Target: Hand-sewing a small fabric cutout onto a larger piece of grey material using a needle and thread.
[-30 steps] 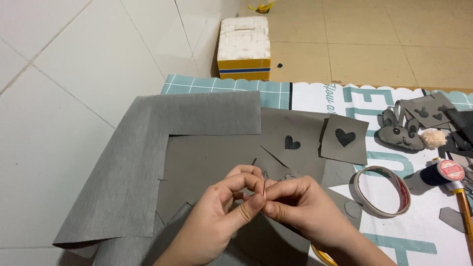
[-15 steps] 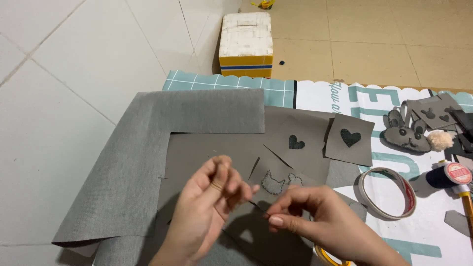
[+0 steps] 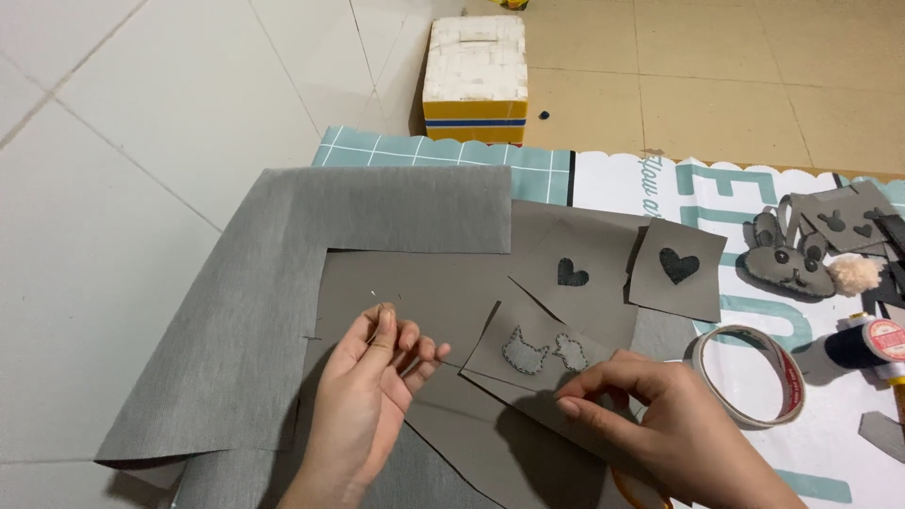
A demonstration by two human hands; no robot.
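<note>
- Head view: left hand (image 3: 363, 401) pinches a needle (image 3: 381, 303) upright, tip raised clear of the felt.
- Right hand (image 3: 660, 424) fingers press the grey felt piece (image 3: 533, 353) with stitched cat shapes flat on the floor sheet (image 3: 415, 273), steadying it.
- Tape roll (image 3: 749, 375) just beside right hand.

Tiled floor (image 3: 170, 104) — printed mat (image 3: 650, 184), grey fabric (image 3: 283, 283), box (image 3: 474, 66).

Left hand (image 3: 377, 363) pinches a needle (image 3: 380, 300); right hand (image 3: 650, 415) presses grey felt (image 3: 528, 353).
</note>
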